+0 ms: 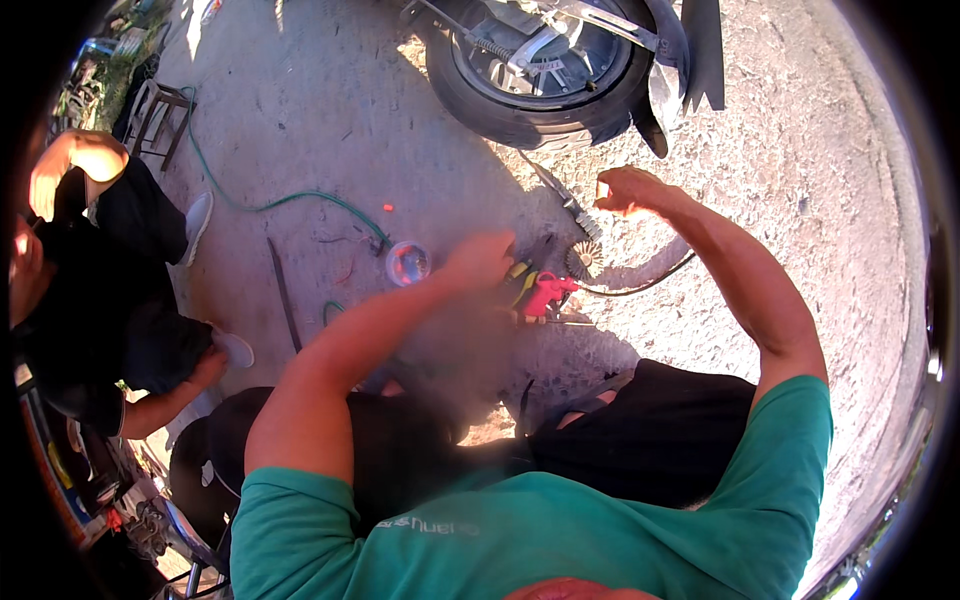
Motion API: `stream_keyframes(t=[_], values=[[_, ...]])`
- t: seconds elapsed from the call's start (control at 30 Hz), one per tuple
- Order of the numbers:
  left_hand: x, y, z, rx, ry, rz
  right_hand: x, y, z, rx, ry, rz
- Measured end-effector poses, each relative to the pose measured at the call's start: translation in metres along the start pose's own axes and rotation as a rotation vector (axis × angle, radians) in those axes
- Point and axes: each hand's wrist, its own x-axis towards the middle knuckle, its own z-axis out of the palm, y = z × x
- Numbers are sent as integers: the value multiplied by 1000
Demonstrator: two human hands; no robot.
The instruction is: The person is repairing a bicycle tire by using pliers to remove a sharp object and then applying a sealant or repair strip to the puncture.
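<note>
My left hand [480, 258] is over the tools on the ground, its fingers smeared by a hazy patch, so what they hold cannot be made out. Beside it lie a tool with yellow-and-black handles [522, 284] and a red plastic tool [546, 296]. My right hand [630, 190] is raised to the right, fingers curled in; anything inside them is hidden. Between my hands are a round ridged metal part [584, 260] and a long thin metal piece [565, 200] with a ribbed end, pointing at the motorcycle wheel [540, 60].
Left of my left hand, a green hose [310, 195] runs to a small round container [408, 263]. A dark flat bar [283, 295] lies on the concrete. A person in black [110, 290] sits at the left, near a wooden stool [160, 118]. A dark cable [650, 287] curves right.
</note>
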Motion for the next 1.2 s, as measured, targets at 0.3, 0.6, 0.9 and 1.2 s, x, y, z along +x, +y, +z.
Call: stream_keyframes(t=[0.3,0.6,0.9,1.2], values=[[6,13,0,222,-10,29,-6,-26,-14,337,82,-120],[-2,25,-7,234,-33,34,-14,-55,-22,1398,274,210],[-1,11,-3,102,-39,16,15,-73,-12,1333,176,310],[7,47,-54,-426,90,-13,26,-94,-9,1210,63,132]])
